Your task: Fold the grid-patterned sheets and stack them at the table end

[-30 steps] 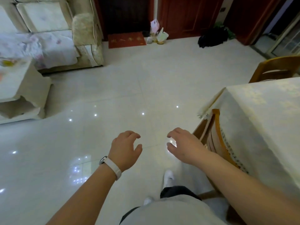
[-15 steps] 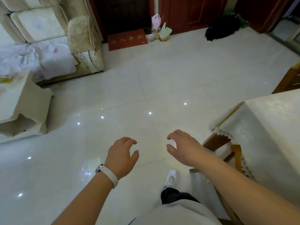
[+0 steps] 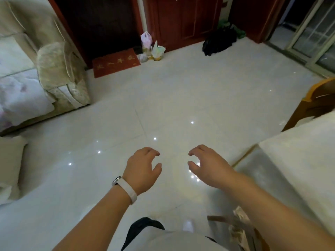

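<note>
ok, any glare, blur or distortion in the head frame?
Head view: pinpoint light glints on the glossy floor, with a cluster beside the right hand; the table at the right edge is smeared by motion blur; the wide-angle lens slants the doors; the left hand is fairly sharp.

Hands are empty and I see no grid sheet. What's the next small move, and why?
Probably turn left toward the sofa: pale cloth lies heaped on it, pattern too blurred to tell. The left hand and right hand hang loosely curled over the floor, holding nothing.
</note>
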`<state>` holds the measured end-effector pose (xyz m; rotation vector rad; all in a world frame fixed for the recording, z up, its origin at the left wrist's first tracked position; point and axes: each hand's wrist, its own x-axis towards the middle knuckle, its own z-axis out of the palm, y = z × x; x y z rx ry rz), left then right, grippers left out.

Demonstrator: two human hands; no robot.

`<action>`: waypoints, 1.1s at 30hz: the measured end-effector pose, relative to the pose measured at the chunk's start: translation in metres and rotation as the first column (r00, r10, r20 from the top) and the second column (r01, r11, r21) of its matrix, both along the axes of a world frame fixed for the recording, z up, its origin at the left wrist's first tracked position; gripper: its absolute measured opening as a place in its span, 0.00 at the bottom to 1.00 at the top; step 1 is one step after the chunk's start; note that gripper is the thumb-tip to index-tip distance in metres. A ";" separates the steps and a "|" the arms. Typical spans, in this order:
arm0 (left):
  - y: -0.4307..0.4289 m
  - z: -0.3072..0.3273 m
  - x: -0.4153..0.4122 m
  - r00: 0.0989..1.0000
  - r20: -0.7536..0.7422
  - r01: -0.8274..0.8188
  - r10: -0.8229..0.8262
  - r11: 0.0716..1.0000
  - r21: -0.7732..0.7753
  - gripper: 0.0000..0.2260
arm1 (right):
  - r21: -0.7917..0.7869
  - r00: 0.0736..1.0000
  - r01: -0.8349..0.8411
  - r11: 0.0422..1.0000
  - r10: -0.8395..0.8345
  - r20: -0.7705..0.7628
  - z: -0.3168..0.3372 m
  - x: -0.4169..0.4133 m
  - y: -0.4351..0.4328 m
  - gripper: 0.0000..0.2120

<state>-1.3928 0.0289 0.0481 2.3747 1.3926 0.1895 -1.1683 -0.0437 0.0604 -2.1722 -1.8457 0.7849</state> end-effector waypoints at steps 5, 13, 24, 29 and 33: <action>0.071 -0.007 0.024 0.998 0.026 0.059 -0.059 0.998 -0.028 0.20 | -0.032 0.998 0.060 0.998 -0.060 0.014 -0.005 0.016 0.055 0.18; 0.239 -0.027 0.053 0.977 0.059 0.209 -0.205 0.975 -0.071 0.17 | -0.052 0.980 0.189 0.981 -0.185 0.069 -0.008 0.031 0.197 0.18; 0.432 -0.009 0.108 0.922 0.099 0.381 -0.375 0.923 -0.055 0.17 | -0.046 0.918 0.388 0.921 -0.381 0.110 0.012 0.054 0.330 0.19; 0.468 -0.010 0.162 0.875 0.090 0.481 -0.475 0.874 -0.062 0.17 | -0.042 0.869 0.486 0.873 -0.477 0.132 0.011 0.089 0.349 0.19; 0.487 -0.009 0.216 0.849 0.074 0.527 -0.523 0.849 -0.051 0.16 | -0.020 0.848 0.522 0.853 -0.516 0.123 0.008 0.125 0.363 0.19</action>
